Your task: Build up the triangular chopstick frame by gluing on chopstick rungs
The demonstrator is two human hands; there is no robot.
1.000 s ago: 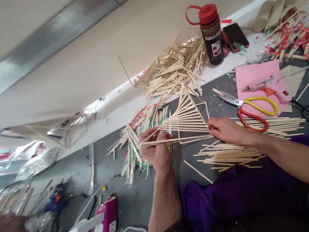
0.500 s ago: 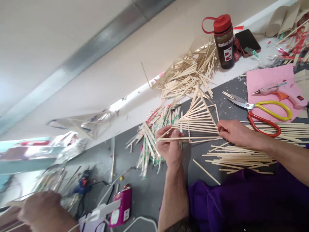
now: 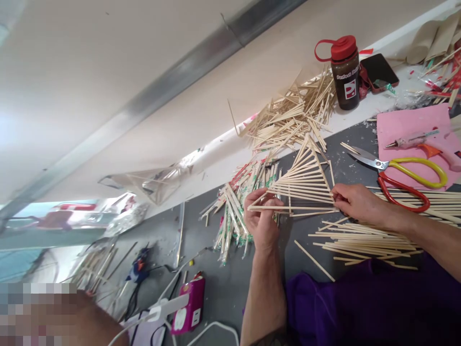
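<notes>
A fan-shaped frame of thin wooden sticks (image 3: 302,182) is held up between my two hands. My left hand (image 3: 264,218) is closed round its left corner, thumb and fingers on the sticks. At the right corner my right hand (image 3: 351,201) pinches the ends of the sticks. Below my right hand a spread of loose sticks (image 3: 363,242) lies on the grey table. One single stick (image 3: 314,260) rests apart, to the left of that spread. Scissors (image 3: 391,169) with one yellow and one red handle lie just beyond my right forearm.
A heap of sticks (image 3: 288,115) and a red-capped bottle (image 3: 346,77) stand along the wall. Paper-wrapped chopsticks (image 3: 234,206) lie beyond my left hand. A pink glue gun (image 3: 428,144) rests on a pink sheet (image 3: 389,122). Left are a magenta box (image 3: 190,305) and a blue glue gun (image 3: 139,266).
The whole view has shifted, so things appear further right and slightly lower. Both hands keep their hold on the stick frame. The other person at lower left has moved, now partly blurred out.
</notes>
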